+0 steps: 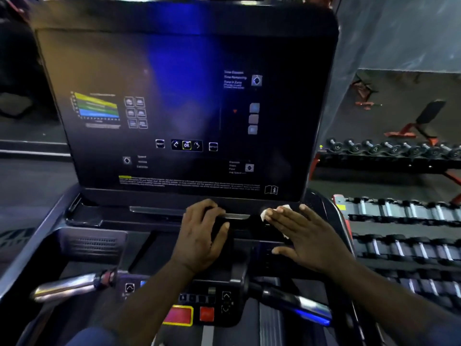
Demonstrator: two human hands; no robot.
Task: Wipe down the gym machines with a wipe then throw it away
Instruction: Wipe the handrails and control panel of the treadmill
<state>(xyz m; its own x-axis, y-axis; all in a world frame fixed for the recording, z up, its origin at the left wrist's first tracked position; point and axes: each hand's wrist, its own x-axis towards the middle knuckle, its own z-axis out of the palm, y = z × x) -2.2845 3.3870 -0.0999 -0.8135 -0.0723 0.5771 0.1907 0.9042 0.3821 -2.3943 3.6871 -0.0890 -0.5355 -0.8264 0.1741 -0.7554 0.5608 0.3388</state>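
Observation:
I stand at a treadmill whose big dark console fills the view. Below the screen runs a black tray ledge. My right hand lies flat with straight fingers on the right part of that ledge, pressing a white wipe whose edge shows past the fingertips. My left hand is just left of it, fingers curled over the raised black centre piece of the ledge.
Chrome handlebar grips stick out at lower left and lower right. A red stop button sits low on the control panel. Racks of dumbbells line the right side, with a red bench behind.

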